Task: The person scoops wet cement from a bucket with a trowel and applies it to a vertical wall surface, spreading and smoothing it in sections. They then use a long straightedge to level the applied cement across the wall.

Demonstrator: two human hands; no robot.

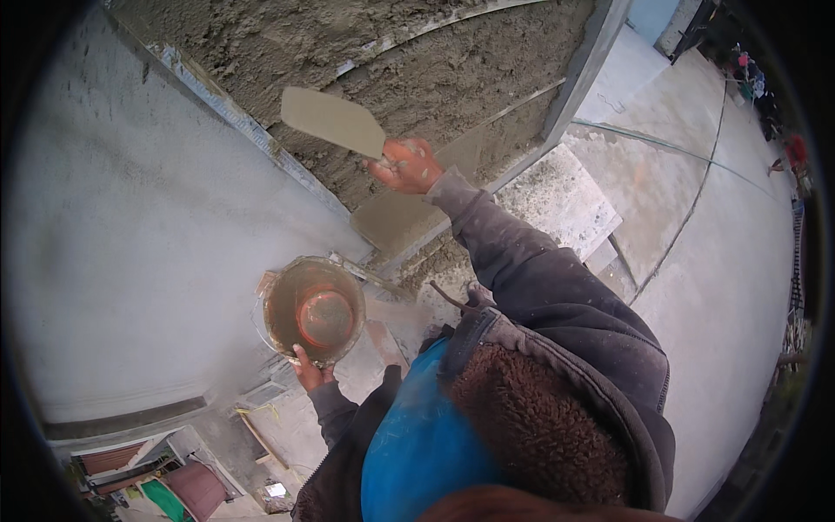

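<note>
While the view looks steeply down from the head camera, the biggest thing in it is the smooth grey plastered wall (130, 217), which fills the whole left side. Next to it, across the top, runs a band of rough wet mortar (435, 61), dark and lumpy, framed by a grey metal strip (235, 117) on its left edge and a grey post (583, 61) on its right. To the right spreads a pale concrete floor (722, 287), with a flat grey slab (557, 200) lying near the foot of the mortar band.

Lower down comes the person's dark jacket (557, 296) with its brown fleece lining (539, 426), over a blue garment (417, 452).

The round bowl (313, 309) sits below the mortar band, near the frame's centre – it holds murky, brownish liquid. The left hand (311, 372) grips its near rim, thumb over the edge and fingers clamped underneath.

Above it, the trowel (335, 120) has its flat pointed blade lying against the rough mortar, coated in grey. The right hand (404, 165) is wrapped tight around the trowel's handle – fingers closed, spattered with mortar, and held just beside the wall.
</note>
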